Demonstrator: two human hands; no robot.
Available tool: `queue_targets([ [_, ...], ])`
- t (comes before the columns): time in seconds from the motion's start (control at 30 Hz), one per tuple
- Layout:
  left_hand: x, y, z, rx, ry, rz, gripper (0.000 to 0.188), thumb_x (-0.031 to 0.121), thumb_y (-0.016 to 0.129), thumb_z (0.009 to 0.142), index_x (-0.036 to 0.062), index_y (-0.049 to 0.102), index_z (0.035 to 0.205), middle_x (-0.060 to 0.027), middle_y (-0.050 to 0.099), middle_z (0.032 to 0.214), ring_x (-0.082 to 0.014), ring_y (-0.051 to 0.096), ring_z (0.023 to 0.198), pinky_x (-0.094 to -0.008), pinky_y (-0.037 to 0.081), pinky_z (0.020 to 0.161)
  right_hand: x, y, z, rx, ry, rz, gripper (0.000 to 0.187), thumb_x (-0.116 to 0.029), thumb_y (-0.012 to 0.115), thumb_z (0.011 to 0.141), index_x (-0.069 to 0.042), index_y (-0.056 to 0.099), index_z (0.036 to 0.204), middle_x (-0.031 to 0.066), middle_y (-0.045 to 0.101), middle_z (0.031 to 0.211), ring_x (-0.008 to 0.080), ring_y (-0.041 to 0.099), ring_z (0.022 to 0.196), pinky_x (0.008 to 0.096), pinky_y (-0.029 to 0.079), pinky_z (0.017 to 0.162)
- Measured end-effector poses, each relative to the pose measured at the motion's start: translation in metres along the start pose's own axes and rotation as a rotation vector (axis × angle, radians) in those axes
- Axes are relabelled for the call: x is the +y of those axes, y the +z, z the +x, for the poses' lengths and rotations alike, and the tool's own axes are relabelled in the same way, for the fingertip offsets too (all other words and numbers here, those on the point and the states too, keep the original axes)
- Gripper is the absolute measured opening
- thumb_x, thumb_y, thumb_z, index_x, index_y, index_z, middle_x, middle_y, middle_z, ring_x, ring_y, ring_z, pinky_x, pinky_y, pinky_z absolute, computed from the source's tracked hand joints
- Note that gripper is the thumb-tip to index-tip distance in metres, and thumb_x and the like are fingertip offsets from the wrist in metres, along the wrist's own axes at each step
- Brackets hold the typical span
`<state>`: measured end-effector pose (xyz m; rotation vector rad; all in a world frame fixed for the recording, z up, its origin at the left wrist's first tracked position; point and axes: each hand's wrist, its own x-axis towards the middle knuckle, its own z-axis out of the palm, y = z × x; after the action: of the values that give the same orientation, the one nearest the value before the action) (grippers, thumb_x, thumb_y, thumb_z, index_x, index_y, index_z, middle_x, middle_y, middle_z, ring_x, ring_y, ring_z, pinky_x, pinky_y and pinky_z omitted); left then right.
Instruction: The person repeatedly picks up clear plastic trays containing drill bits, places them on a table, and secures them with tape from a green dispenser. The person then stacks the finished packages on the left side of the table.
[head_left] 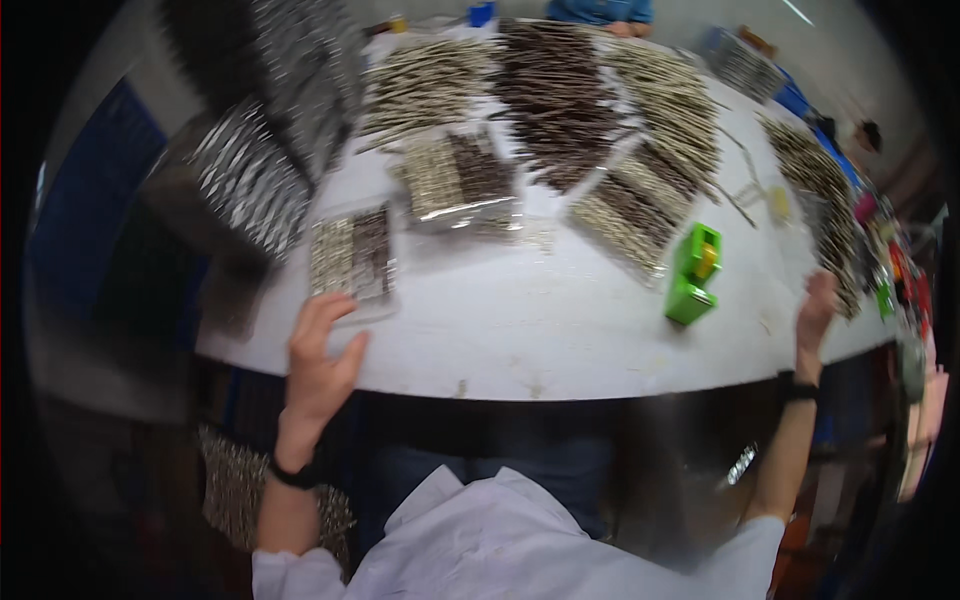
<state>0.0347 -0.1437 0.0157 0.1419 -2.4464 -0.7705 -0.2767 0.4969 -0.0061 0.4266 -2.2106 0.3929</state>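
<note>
My left hand (pixel 325 355) is over the table's near left edge, thumb and fingers apart. Its fingertips are at the lower edge of a clear plastic packet (pixel 352 252) with cream and dark brown rows inside; blur hides whether they touch it. My right hand (pixel 818 312) is at the right side of the table, beside a long pile of brownish thin sticks (pixel 820 190). Its fingers are smeared, and I cannot see anything held in them. Two more clear packets, one at the middle left (pixel 460 178) and one at the middle right (pixel 635 210), have similar cream and brown contents.
A green tape dispenser (pixel 692 275) stands on the white table (pixel 520 325). Loose cream sticks (pixel 425 85), dark brown sticks (pixel 555 95) and more cream sticks (pixel 668 105) lie across the back. Tall stacks of silvery packets (pixel 255 180) rise at left. Another person's hand (pixel 628 28) rests at the far edge.
</note>
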Motion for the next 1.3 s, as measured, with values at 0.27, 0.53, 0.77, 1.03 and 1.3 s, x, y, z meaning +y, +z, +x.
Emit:
queue_targets([
  [0.27,-0.033,0.016,-0.012,-0.161,0.009,0.414,0.046,0.017,0.072,0.078,-0.0006,0.059,0.118,-0.0193,0.058,0.122,-0.0373,0.048,0.121,-0.0500,0.034,0.106,-0.232,-0.057,0.019,-0.193,0.738,1.519,0.012,-0.017,0.046,0.102,-0.008,0.053,0.098,-0.0025,0.047,0.069,0.0047,0.041,0.055,0.0171,0.032,0.045],
  [0.53,0.006,0.022,-0.048,-0.160,-0.009,0.300,0.050,0.014,0.074,0.074,-0.0032,0.057,0.117,-0.0194,0.056,0.122,-0.0375,0.050,0.119,-0.0494,0.034,0.106,-0.378,0.006,-0.039,-1.158,1.000,1.734,0.014,-0.017,0.047,0.101,-0.006,0.052,0.095,0.0017,0.051,0.068,0.0096,0.047,0.055,0.0232,0.040,0.050],
  [0.77,0.024,0.019,-0.091,0.057,-0.012,0.225,0.048,0.003,0.075,0.069,-0.0042,0.056,0.112,-0.0211,0.058,0.116,-0.0367,0.055,0.110,-0.0472,0.042,0.099,-0.451,0.051,-0.023,-1.434,1.071,1.841,0.015,-0.018,0.052,0.100,-0.006,0.053,0.092,0.0018,0.054,0.071,0.0098,0.046,0.056,0.0230,0.040,0.051],
  [1.03,0.010,-0.007,-0.096,0.206,-0.124,0.004,0.060,0.014,0.082,0.069,-0.0008,0.056,0.121,-0.0192,0.057,0.118,-0.0358,0.058,0.104,-0.0403,0.048,0.090,-0.502,0.075,-0.030,-1.388,1.041,1.650,0.012,-0.016,0.053,0.098,-0.006,0.055,0.093,0.0008,0.055,0.071,0.0086,0.049,0.057,0.0217,0.040,0.049],
  [1.3,-0.018,-0.007,-0.068,0.119,-0.052,0.057,0.041,0.010,0.080,0.068,-0.0002,0.065,0.105,-0.0173,0.060,0.117,-0.0348,0.058,0.105,-0.0409,0.049,0.086,-0.513,0.088,-0.027,-1.146,0.596,1.281,0.019,-0.012,0.049,0.095,0.000,0.053,0.108,0.0019,0.054,0.069,0.0093,0.050,0.055,0.0251,0.043,0.049],
])
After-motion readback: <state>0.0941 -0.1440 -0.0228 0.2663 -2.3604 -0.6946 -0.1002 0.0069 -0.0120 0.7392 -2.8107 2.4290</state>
